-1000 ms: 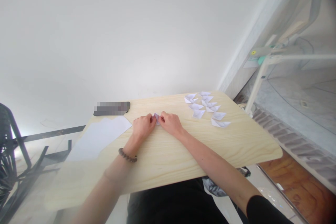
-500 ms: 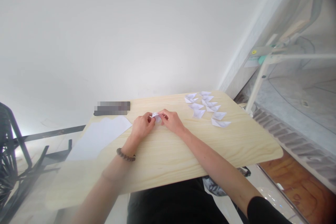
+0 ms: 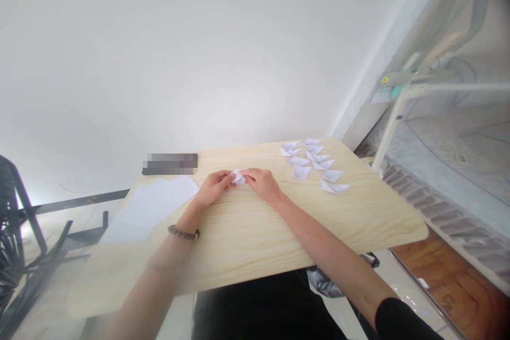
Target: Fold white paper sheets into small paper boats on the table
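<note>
Between my hands is a small folded white paper [image 3: 238, 176], held just above or on the wooden table [image 3: 255, 234]. My left hand [image 3: 215, 187] pinches its left side, thumb on the near face. At the right side, the fingers of my right hand [image 3: 261, 181] are closed on the same paper. Its exact shape is partly covered by my fingertips. To the right stand several folded white paper boats [image 3: 334, 187] in loose rows. Flat white paper sheets [image 3: 155, 207] lie left of my left hand.
A dark, pixelated flat object [image 3: 170, 164] lies at the table's back left, by the white wall [image 3: 239, 53]. A black chair [image 3: 24, 234] stands at the left. On the right are a white metal frame [image 3: 388, 138] and a pleated grey cover [image 3: 430, 202].
The left hand and wrist have turned and shifted slightly left. The folded paper has changed its angle between the fingers and shows a more pointed form. The right hand has barely moved.
</note>
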A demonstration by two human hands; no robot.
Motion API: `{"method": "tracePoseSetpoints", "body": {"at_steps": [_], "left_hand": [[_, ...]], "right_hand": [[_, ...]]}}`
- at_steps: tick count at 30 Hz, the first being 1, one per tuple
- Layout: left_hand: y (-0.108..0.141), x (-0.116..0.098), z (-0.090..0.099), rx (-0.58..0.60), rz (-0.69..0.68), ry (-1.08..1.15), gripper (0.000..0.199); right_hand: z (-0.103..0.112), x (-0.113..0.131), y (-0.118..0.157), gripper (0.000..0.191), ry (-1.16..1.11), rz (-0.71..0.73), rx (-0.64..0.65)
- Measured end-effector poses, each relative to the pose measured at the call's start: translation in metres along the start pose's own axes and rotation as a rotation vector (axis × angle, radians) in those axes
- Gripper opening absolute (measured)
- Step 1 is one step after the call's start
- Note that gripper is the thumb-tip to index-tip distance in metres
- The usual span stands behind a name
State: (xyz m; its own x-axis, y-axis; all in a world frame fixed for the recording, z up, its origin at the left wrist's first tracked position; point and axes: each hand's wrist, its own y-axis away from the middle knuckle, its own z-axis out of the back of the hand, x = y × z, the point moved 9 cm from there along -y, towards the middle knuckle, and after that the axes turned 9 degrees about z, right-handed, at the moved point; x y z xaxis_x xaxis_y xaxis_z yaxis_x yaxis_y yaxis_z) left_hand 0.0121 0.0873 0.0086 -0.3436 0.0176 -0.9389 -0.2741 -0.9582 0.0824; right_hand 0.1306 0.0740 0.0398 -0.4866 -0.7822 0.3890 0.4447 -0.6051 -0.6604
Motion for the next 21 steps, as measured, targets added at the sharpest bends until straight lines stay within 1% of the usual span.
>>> {"method": "tracePoseSetpoints", "body": {"at_steps": [9, 13, 16, 19, 21], "left_hand": [[-0.001, 0.001, -0.004, 0.039, -0.005, 0.095, 0.035], [0.0, -0.001, -0.004, 0.026, -0.011, 0.114, 0.034], [0.0, -0.002, -0.003, 0.004, -0.032, 0.113, 0.033], [0.0, -0.002, -0.003, -0.018, -0.04, 0.089, 0.033], [0.001, -0.002, -0.002, -0.039, -0.046, 0.064, 0.034]], "right_hand": [[0.003, 0.001, 0.001, 0.023, -0.098, -0.03, -0.036], [0.004, -0.003, 0.002, 0.021, -0.188, -0.114, -0.044], [0.002, -0.008, 0.003, 0.023, -0.225, -0.182, -0.034], [-0.002, -0.01, 0.002, 0.024, -0.261, -0.189, -0.002], [-0.003, -0.012, 0.001, 0.024, -0.291, -0.194, -0.003]]}}
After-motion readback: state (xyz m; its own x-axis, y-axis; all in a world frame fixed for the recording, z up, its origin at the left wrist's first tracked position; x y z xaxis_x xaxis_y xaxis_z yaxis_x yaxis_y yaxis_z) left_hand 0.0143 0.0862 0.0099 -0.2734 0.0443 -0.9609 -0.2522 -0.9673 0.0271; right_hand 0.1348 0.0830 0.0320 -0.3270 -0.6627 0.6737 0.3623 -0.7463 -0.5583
